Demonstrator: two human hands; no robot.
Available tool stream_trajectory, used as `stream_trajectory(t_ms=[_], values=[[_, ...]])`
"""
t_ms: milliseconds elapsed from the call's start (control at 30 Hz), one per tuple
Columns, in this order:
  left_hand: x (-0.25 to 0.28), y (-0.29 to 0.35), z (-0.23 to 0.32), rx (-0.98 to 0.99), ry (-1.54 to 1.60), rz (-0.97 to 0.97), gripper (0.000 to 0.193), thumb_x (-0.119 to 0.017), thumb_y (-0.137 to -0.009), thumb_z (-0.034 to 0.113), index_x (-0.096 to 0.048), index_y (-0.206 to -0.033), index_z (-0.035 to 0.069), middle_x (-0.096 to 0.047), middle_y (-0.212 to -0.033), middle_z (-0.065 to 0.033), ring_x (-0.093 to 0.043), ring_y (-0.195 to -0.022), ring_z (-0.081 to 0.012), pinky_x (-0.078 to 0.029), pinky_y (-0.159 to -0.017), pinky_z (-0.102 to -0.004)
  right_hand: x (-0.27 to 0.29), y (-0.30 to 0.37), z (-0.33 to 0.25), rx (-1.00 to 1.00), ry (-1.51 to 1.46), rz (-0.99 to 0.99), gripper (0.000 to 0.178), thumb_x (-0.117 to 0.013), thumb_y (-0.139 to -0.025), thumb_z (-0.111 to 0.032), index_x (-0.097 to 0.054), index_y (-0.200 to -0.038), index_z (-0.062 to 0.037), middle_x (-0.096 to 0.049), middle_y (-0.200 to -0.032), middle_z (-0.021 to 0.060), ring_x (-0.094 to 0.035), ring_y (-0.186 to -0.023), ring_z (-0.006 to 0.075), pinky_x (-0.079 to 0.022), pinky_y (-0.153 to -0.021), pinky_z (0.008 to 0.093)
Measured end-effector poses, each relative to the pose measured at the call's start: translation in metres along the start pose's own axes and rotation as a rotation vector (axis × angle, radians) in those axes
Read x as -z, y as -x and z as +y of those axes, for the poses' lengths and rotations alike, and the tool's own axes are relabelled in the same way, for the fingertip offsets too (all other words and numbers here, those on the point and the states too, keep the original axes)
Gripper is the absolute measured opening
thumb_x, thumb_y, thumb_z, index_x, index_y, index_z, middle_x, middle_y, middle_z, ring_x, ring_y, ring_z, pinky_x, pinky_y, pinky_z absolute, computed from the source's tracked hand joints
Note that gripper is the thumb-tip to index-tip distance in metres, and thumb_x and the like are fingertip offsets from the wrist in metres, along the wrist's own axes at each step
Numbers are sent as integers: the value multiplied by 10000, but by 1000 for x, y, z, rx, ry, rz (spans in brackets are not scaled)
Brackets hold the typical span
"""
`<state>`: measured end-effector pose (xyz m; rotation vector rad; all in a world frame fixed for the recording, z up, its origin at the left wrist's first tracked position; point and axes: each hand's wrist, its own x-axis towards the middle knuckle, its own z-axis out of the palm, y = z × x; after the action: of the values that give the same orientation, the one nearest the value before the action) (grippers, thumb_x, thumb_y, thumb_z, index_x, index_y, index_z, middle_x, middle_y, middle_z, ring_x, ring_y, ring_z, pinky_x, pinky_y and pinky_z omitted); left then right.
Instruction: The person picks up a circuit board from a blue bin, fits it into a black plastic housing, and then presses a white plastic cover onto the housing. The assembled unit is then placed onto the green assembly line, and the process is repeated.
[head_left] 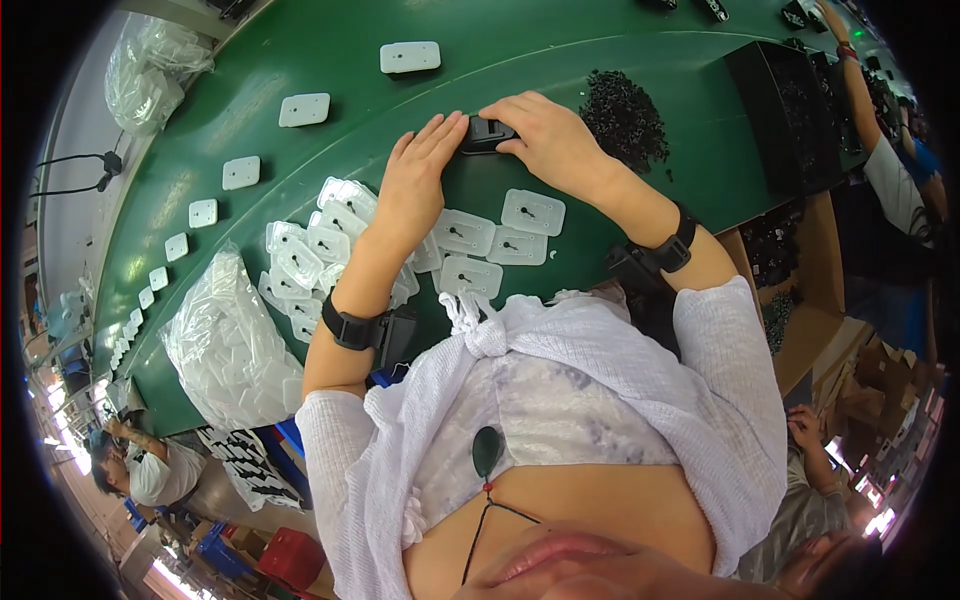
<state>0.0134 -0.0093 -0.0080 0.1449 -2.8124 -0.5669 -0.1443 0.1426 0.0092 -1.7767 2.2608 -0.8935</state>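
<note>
A small black plastic block with a recessed slot lies on the green work surface, between my hands. My right hand pinches its right end between thumb and fingers. Stretched out nearly straight, the fingers of my left hand reach the block's left end; whether they press on it I cannot tell. Under and beside my left forearm lie many clear-white plastic trays, each with a small black part in it. Several more such trays are spread just in front of me.
A heap of tiny black parts sits right of my right hand, with a black bin beyond. White rectangular pieces form a curved row at the left. A clear bag of white pieces stands near the left edge. Other people work nearby.
</note>
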Motion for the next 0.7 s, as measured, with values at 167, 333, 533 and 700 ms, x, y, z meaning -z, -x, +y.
stream_trajectory(t_ms=[167,333,533,700], values=[[2,1,8,10,-117,-29,599,-454,-808,-75,-469,-1388,74,-491,-1418,-78,-442,-1328,-245,-334,-1089,-462,-3,2,2,71,103,5,426,-707,-760,-65,-599,-1172,-64,-627,-1121,66,-585,-1045,258,-520,-854,352],[-3,3,14,-9,-309,-25,540,-537,-827,17,-477,-1364,22,-503,-1393,-109,-439,-1327,-249,-340,-1079,-433,-11,5,-1,56,204,45,455,-712,-747,-74,-596,-1187,-81,-611,-1143,47,-588,-1040,231,-534,-817,326],[-13,-17,29,49,-376,52,570,-705,-758,201,-529,-1247,-34,-597,-1080,-111,-563,-1043,-256,-456,-882,-375,11,-19,20,-14,-50,-108,380,-722,-755,-111,-636,-1120,-50,-659,-1025,72,-613,-984,266,-522,-775,306],[-7,-35,12,116,-203,110,346,-690,-803,220,-618,-1066,6,-603,-923,-108,-584,-903,-285,-477,-785,-390,18,-30,36,-339,-724,-141,343,-670,-908,-197,-605,-1199,-28,-662,-1062,67,-613,-944,134,-492,-835,281]])
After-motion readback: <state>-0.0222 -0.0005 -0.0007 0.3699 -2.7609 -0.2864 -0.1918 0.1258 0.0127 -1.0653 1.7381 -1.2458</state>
